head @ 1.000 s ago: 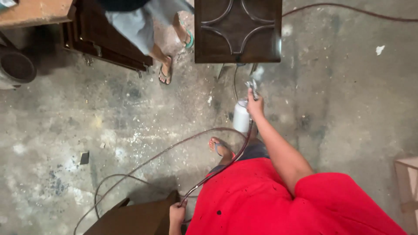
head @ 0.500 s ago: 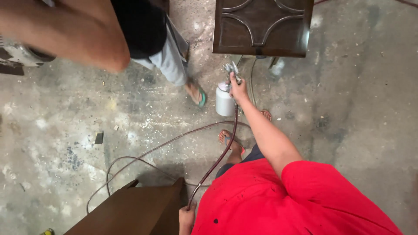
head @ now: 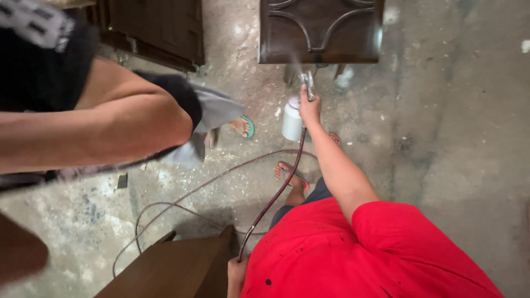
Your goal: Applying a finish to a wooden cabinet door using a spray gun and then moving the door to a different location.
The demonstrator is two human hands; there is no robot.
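Head view: right hand [head: 309, 108] is out in front at arm's length, wrapped tight around the grip of a metal spray gun [head: 307, 84]. White cup [head: 292, 119] hangs under the gun, just left of the knuckles. Nozzle points up-frame at a dark brown carved panel [head: 320, 30], close to its lower edge but not touching. Faint mist shows between nozzle and panel.

Dark red hose [head: 274, 194] drops from the gun's base, runs down past the forearm to the left hand [head: 237, 274] at the bottom edge. Left hand is mostly cut off by the frame and the red shirt [head: 353, 254]; can't tell if it is closed on the hose or just beside it. It sits against the end of a brown wooden piece [head: 176, 267], lower left. More hose loops across the concrete floor [head: 452, 138] to the left.

Spraying person's foot in a sandal [head: 288, 174] is planted on the floor below the cup.

Second person crowds the left side: bare arm [head: 94, 129] across the frame, black sleeve above it, grey shorts, one foot in a green flip-flop [head: 243, 127] near the cup but apart from it. More dark wooden panels [head: 157, 27] lean top left. Floor is stained and dusty, pale patches.
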